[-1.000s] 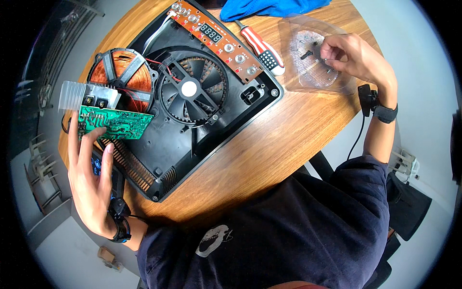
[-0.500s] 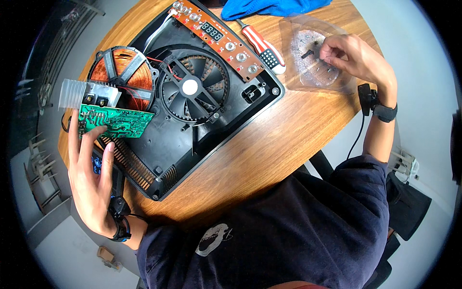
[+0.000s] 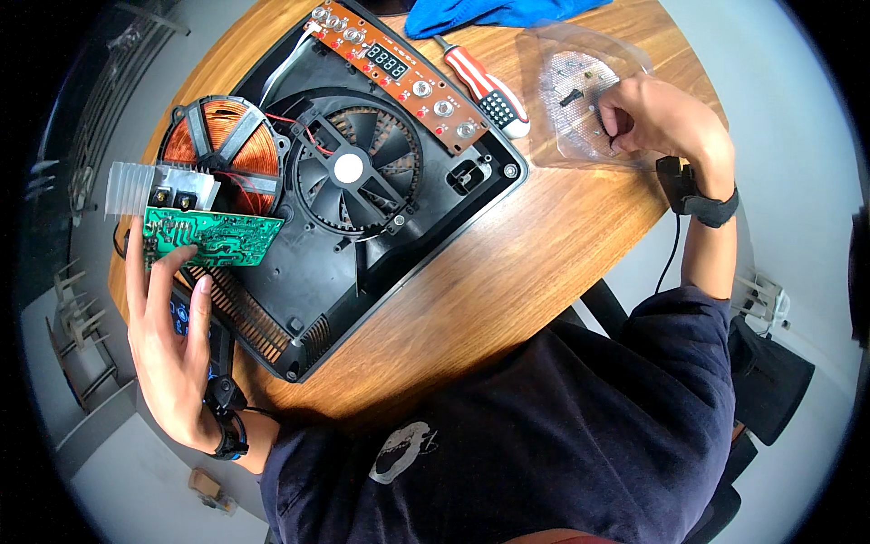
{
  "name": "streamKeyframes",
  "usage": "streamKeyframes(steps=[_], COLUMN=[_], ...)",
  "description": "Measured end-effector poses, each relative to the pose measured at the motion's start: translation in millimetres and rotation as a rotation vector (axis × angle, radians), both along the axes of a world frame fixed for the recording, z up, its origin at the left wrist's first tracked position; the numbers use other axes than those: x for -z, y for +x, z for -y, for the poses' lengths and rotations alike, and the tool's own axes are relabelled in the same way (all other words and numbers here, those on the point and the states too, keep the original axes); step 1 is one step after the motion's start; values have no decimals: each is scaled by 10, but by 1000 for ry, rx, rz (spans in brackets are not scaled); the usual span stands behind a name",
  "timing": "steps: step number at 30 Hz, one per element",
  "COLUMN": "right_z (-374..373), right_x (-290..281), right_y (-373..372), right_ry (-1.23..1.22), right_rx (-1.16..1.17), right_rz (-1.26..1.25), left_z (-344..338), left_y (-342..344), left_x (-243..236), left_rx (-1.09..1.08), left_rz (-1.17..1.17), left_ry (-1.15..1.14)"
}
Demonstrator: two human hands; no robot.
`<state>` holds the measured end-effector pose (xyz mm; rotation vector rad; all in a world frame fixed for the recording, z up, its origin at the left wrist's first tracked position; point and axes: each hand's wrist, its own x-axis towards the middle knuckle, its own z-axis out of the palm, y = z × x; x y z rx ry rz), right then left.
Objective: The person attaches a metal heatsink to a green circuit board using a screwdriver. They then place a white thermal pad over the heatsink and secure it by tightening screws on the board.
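Note:
Upright at the left, a green circuit board (image 3: 237, 238) with a finned metal heat sink (image 3: 131, 188) is held by the fingertips of my left hand (image 3: 172, 344). Behind it sit a copper coil (image 3: 199, 131) and the open black housing (image 3: 317, 272), with a fan (image 3: 372, 140) inside and an orange display board (image 3: 412, 109) along its top. My right hand (image 3: 671, 122) is pinched down in a clear plastic tray (image 3: 535, 63) holding a round bubbly pad (image 3: 580, 131) with small dark parts and screws; what its fingertips hold is hidden.
A red-and-white screwdriver (image 3: 471, 77) lies beside the housing, below a blue cloth (image 3: 480, 14) at the back. A dark device (image 3: 181, 313) with blue markings is partly under my left hand. The wooden table's (image 3: 471, 308) curved edge meets my body; a black chair (image 3: 775, 381) stands at right.
The housing and tray appear shifted slightly left in the view. My right hand's fingers have moved slightly lower in the tray. My left hand stays on the green board.

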<state>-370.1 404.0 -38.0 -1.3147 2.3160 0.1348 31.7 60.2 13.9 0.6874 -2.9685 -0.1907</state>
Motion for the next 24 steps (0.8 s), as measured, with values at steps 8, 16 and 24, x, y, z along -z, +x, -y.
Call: streamKeyframes(steps=[8, 16, 24], right_z=[38, -25, -2], right_x=[20, 57, 40], right_y=[48, -54, -40], right_ry=[-54, -77, -81], right_rx=[-32, -38, -47], right_rz=[-27, 0, -35], left_z=[-7, -9, -24], left_y=[21, 19, 10], left_x=[0, -10, -11], left_rx=[-4, -1, -65], left_rz=[-3, 5, 30], left_ry=[12, 11, 83])
